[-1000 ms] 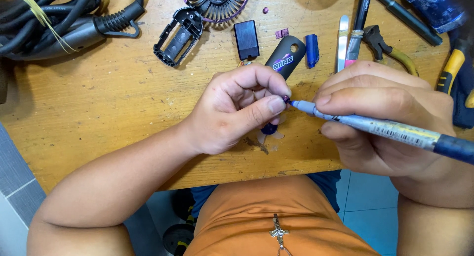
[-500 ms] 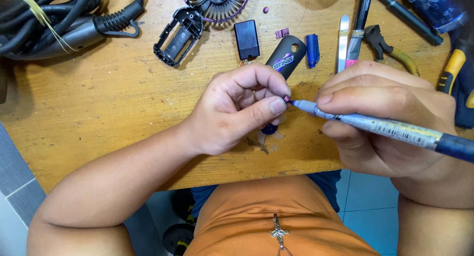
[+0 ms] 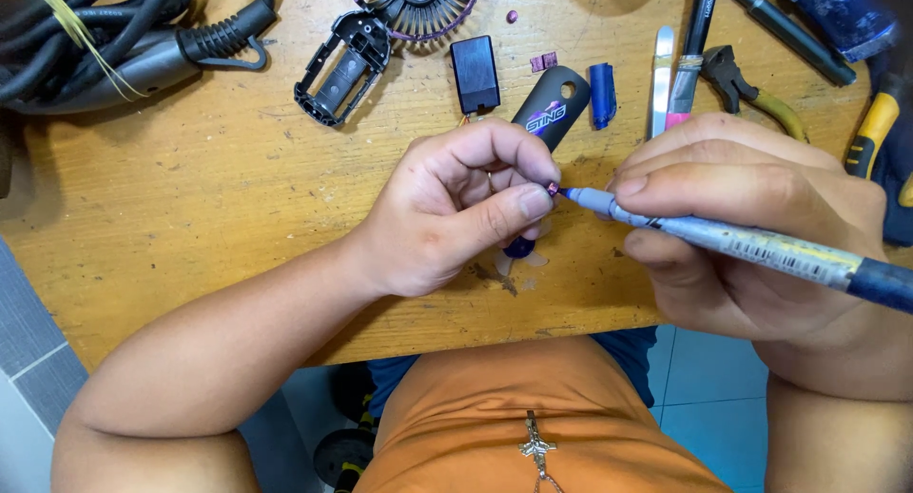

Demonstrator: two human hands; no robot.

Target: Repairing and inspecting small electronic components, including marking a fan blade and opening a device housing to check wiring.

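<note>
One small purple part (image 3: 553, 187) being pinched between thumb and forefinger of the left hand (image 3: 456, 208), just above the wooden table (image 3: 190, 217) near its front edge; meeting, from the right, the tip of a grey marker pen (image 3: 742, 246), long axis running right and slightly down, clenched in the right hand (image 3: 751, 217). Lying beyond: a black fan handle shell (image 3: 552, 108) and a blue cap (image 3: 601, 94).

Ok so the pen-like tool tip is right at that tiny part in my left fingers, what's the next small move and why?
Probably press the tip of the pen-like tool gently onto the tiny purple part, keeping the left hand pinched. The tip already meets the part, which is held only by thumb and fingertip above the wooden table, so a hard push from the right hand could flick it away.
</note>
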